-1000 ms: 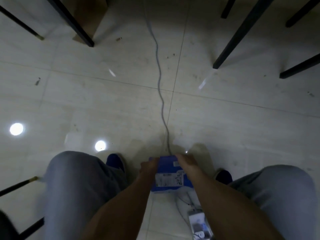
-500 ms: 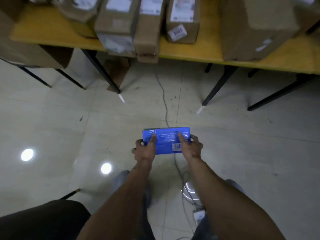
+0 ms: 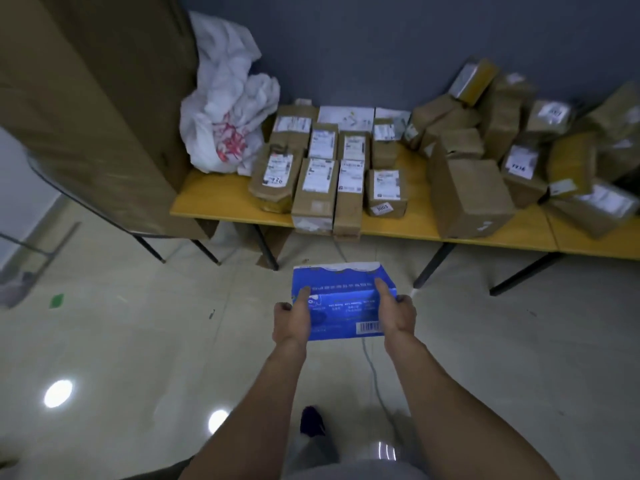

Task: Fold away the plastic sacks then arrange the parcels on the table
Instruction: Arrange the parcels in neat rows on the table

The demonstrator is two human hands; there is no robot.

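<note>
one blue parcel [image 3: 343,299] in the pinch of left hand [image 3: 292,318] and right hand [image 3: 395,313]

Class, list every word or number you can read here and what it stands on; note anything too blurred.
"3003": sticker on small box.
"776", last digit unsure: label on crumpled parcel.
"7?36", second character unclear: label on right-hand box.
Blue box: print and barcode too blurred.
White sack: red print unreadable.
Other labels: too small.

I see both hands, left hand [image 3: 292,318] and right hand [image 3: 396,313], gripping blue parcel [image 3: 343,299] before yellow table [image 3: 214,206] of brown boxes [image 3: 346,174].
</note>
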